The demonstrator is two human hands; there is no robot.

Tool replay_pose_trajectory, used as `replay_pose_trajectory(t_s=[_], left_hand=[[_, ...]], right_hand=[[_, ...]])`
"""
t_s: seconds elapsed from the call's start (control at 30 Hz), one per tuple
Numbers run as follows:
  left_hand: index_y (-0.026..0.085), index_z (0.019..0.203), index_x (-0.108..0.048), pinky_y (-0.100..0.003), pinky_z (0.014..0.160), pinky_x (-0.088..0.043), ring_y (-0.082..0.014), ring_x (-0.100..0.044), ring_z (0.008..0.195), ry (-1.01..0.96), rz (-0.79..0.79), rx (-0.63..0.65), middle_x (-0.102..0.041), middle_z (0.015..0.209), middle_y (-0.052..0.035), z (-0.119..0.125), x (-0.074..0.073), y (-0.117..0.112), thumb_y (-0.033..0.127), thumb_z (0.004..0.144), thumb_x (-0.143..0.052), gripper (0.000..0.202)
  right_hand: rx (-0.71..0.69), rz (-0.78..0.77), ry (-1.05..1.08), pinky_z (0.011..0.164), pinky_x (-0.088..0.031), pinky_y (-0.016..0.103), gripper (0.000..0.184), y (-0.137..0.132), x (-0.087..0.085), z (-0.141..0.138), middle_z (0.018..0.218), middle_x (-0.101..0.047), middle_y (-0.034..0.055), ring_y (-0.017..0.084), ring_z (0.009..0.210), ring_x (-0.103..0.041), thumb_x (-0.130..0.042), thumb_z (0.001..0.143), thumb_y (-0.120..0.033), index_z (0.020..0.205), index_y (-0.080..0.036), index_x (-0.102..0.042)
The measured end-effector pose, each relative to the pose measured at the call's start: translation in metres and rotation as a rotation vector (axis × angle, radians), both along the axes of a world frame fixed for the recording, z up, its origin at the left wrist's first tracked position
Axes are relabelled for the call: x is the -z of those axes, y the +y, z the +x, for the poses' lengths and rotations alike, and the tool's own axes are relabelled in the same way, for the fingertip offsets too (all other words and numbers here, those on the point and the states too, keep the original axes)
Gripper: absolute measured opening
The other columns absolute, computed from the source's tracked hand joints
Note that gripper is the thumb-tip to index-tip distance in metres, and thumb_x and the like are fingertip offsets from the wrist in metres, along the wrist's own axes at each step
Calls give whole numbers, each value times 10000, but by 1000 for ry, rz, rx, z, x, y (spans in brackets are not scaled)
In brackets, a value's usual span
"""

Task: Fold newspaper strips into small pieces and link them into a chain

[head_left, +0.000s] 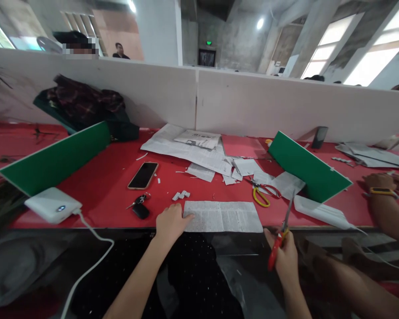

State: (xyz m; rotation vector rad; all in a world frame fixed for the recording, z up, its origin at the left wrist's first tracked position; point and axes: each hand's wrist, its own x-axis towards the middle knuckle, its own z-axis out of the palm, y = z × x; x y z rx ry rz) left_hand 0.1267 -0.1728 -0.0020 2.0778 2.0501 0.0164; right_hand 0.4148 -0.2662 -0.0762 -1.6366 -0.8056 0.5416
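Observation:
A rectangular piece of newspaper point(223, 217) lies flat along the front edge of the red table. My left hand point(171, 221) rests at its left end, the thumb touching the paper and the other fingers on the table. Just off the paper's right end, my right hand point(284, 252) is closed round the red and yellow handles of scissors point(287, 217), whose blades point up and away from me. Small folded paper pieces point(181, 195) lie beyond my left hand. A second pair of scissors with yellow and red handles point(261, 197) lies behind the newspaper piece.
A phone point(142, 175), keys point(140, 208) and a white power bank point(53, 206) are on the left. Newspaper sheets point(162, 144) and cut scraps point(246, 167) spread behind. Green boards point(310, 168) stand at both sides, a white power strip point(321, 212) on the right, beside another person's arm point(385, 208).

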Motion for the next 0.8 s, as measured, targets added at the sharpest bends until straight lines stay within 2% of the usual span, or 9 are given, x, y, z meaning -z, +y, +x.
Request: replay_pose_trajectory(t_s=[0.17, 0.37, 0.47, 0.57, 0.7, 0.8], left_hand=[[153, 857, -545, -331, 625, -431, -284, -598, 854, 3, 21, 15, -628, 919, -124, 0, 3, -1, 534, 771, -451, 402], [146, 882, -529, -357, 631, -440, -300, -593, 844, -8, 36, 36, -616, 900, -128, -2, 4, -1, 529, 782, -439, 406], [134, 976, -499, -377, 653, -447, -307, -591, 846, -41, 45, 32, -610, 906, -129, -2, 6, -2, 490, 781, -460, 407], [139, 1145, -418, -382, 738, -449, -302, -557, 958, -146, 131, 49, -552, 1077, -142, -1, 8, -2, 401, 758, -523, 479], [190, 1323, -260, -434, 962, -329, -285, -384, 1200, -320, 325, 220, -400, 1303, -130, 8, 8, 3, 302, 785, -498, 599], [253, 1371, -185, -446, 1042, -222, -240, -249, 1304, -447, 306, 426, -331, 1394, -76, 20, 7, 9, 241, 852, -375, 553]], right_hand=[[-35, 66, 80, 684, -435, 287, 392, 20, 1, -9, 753, -559, -23, 141, 679, -542, -715, 585, -382, 858, -188, -512], [-12, 110, 96, 703, -459, 324, 379, 23, -2, -11, 802, -563, 0, 146, 699, -543, -717, 559, -324, 853, -183, -522], [-53, 176, 68, 743, -464, 348, 329, 20, -3, -10, 837, -559, 12, 157, 750, -552, -707, 581, -305, 812, -188, -504], [-82, 282, -3, 792, -456, 356, 271, 18, -4, -8, 878, -540, 13, 158, 816, -549, -689, 623, -285, 761, -197, -473], [-141, 364, -44, 820, -463, 365, 259, 19, -10, -7, 833, -530, -6, 160, 847, -548, -689, 617, -263, 703, -210, -450], [-190, 345, -36, 833, -474, 378, 248, 21, -17, -6, 805, -534, -12, 172, 876, -554, -680, 625, -276, 777, -223, -490]])
